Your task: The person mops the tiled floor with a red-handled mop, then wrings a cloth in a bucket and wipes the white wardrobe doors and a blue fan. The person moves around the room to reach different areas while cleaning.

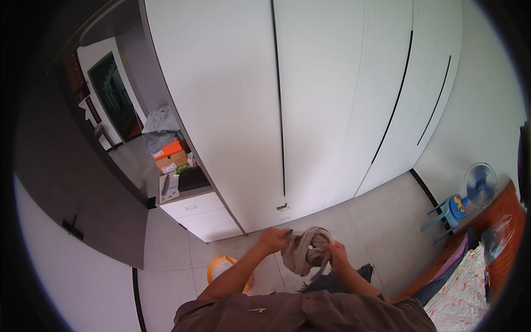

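Between my two hands hangs a bundled beige cloth (pixel 300 255), twisted into a loose loop. My left hand (pixel 272 240) grips its left end, where a small dark piece shows at the fingertips. On the other side, my right hand (pixel 338 255) is closed on the cloth's right edge. The bundle is held in the air in front of my body, above the tiled floor (pixel 265 269). What kind of fabric item it is, I cannot tell.
A tall white wardrobe (pixel 232 124) stands ahead. Boxes (pixel 170 155) and bags fill its side shelf. Below my left arm sits a yellow-rimmed container (pixel 213 267); a dark shaggy mat (pixel 332 282) lies below. Right are a fan (pixel 480 184), a blue stool (pixel 446 213) and a bed (pixel 460 290).
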The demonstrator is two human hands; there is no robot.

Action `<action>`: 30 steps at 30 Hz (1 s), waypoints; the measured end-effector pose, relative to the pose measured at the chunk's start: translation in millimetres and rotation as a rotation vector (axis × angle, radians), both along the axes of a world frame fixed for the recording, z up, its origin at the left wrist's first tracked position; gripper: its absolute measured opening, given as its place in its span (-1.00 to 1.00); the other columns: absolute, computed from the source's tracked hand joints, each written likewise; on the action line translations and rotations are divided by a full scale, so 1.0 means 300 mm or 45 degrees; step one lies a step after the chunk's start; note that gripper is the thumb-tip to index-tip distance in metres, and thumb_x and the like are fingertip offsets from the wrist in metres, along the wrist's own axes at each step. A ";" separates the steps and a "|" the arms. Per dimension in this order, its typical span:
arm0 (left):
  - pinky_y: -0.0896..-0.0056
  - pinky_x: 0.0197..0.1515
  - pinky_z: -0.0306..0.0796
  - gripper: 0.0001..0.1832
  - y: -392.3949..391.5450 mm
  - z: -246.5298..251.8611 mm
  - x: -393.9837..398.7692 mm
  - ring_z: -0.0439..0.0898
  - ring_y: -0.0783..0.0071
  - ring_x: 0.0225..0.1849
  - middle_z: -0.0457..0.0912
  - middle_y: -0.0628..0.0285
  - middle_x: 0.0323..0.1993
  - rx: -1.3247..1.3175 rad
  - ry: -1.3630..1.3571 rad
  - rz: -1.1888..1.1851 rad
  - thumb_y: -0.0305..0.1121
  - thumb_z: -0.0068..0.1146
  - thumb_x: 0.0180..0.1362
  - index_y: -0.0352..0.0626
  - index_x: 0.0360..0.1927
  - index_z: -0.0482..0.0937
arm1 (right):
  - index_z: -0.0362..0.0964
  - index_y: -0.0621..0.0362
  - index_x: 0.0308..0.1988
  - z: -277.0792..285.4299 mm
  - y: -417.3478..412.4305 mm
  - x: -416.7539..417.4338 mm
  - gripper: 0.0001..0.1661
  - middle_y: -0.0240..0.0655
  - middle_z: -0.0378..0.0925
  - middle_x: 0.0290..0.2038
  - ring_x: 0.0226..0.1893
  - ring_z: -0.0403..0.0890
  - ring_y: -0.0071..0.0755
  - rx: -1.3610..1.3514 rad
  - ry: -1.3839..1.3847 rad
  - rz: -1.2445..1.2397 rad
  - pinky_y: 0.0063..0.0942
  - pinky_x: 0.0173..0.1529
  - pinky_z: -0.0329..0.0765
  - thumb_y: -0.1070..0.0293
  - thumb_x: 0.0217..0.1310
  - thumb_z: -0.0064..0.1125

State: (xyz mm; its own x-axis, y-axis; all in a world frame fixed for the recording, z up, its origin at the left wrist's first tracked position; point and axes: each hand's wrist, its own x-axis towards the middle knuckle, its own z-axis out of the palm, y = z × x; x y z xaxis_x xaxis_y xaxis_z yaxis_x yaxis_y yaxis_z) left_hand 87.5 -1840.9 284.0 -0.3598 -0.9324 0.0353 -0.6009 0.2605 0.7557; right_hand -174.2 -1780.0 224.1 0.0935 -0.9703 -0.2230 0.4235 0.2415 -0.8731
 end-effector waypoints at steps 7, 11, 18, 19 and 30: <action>0.52 -0.42 0.37 -0.62 -0.065 0.250 -0.131 0.47 0.71 -0.51 0.62 0.40 -0.54 0.271 0.230 -0.157 -0.27 0.34 0.07 -0.09 -0.02 0.64 | 0.42 0.37 -0.10 0.399 -0.076 -0.413 -0.55 -0.06 0.59 -0.22 -0.24 0.65 -0.19 -0.433 0.085 -0.110 -0.35 -0.12 0.60 0.25 0.07 0.03; 0.45 -0.47 0.39 -0.68 -0.173 0.220 -0.133 0.54 0.52 -0.53 0.61 0.26 -0.57 0.238 0.152 0.159 -0.22 0.37 0.02 -0.24 -0.25 0.67 | 0.42 0.30 -0.06 0.550 -0.163 -0.419 -0.48 -0.12 0.56 -0.14 -0.10 0.59 -0.18 -0.432 -0.234 -0.200 -0.32 0.04 0.53 0.05 0.20 0.01; 0.10 -0.05 0.53 -0.73 -0.336 0.560 0.274 0.64 0.29 -0.12 0.66 0.15 -0.21 0.096 1.873 0.291 -0.16 0.13 0.26 -0.17 -0.22 0.54 | 0.37 0.25 0.07 0.664 -0.403 -0.522 -0.50 -0.19 0.50 0.03 -0.01 0.53 -0.25 -0.386 0.414 -0.260 -0.32 0.15 0.43 0.11 0.30 0.02; 0.12 0.01 0.50 -0.72 -0.329 0.648 0.253 0.63 0.28 -0.11 0.65 0.15 -0.21 -0.071 1.889 0.335 -0.19 0.12 0.27 -0.21 -0.17 0.55 | 0.38 0.25 0.06 0.675 -0.426 -0.494 -0.54 -0.20 0.51 0.02 -0.01 0.53 -0.26 -0.335 0.273 -0.259 -0.33 0.14 0.44 0.15 0.31 0.01; 0.18 0.09 0.37 -0.42 -0.828 1.281 0.213 0.49 0.00 0.04 0.48 -0.01 0.08 -1.934 -0.298 0.310 -0.15 -0.06 0.30 -0.02 0.37 0.21 | 0.24 0.28 0.18 1.191 -0.974 0.079 -0.42 -0.25 0.30 0.20 0.25 0.23 -0.32 -0.973 -0.248 -0.203 -0.32 0.35 0.12 0.08 0.37 -0.03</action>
State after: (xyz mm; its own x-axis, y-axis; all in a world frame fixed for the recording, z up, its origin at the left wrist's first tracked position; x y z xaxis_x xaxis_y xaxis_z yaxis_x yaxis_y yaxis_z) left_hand 151.5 -2089.3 668.2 -0.3428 -0.1097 0.9330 -0.8035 0.5487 -0.2307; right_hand -150.4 -2072.1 581.3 -0.0904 -0.8528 0.5143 0.5641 -0.4694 -0.6793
